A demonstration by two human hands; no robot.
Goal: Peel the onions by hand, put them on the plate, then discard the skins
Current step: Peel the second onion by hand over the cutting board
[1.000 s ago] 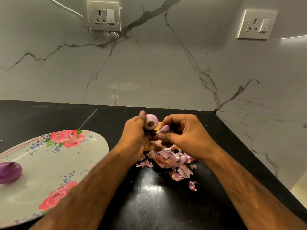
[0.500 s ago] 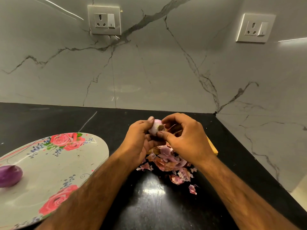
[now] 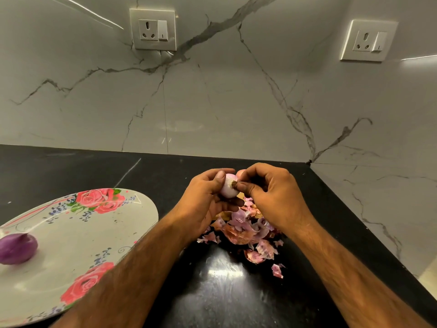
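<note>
**Onion Being Gripped at Its Root End Above the Skins**

A glossy black countertop (image 3: 71,169) is being viewed from above. It is being closed off at the back and on the right by marble-patterned wall panels (image 3: 212,102), pale with dark veins, which are meeting in a corner. A white switched socket (image 3: 153,29) is being carried by the back panel, and a second socket (image 3: 369,40) by the right one. A patch of light (image 3: 224,271) is being reflected off the counter between the forearms.

At the left, a pale plate (image 3: 82,233) printed with red roses is lying on the counter. One peeled purple onion (image 3: 17,248) is being kept on it, near its left edge.

A small pale onion (image 3: 228,188) is being gripped in the left hand (image 3: 201,200), with the thumb laid over the top and the fingers curled beneath. Its brown root end (image 3: 234,184) is being pinched between the thumb and forefinger of the right hand (image 3: 272,192), with the remaining fingers curled in. This onion is being held off the counter, over the far side of the pile of skins (image 3: 246,230) and well apart from the plate. The skins, pink and tan, are lying on the counter below the hands. A few loose pieces are scattered nearer the camera.
</note>
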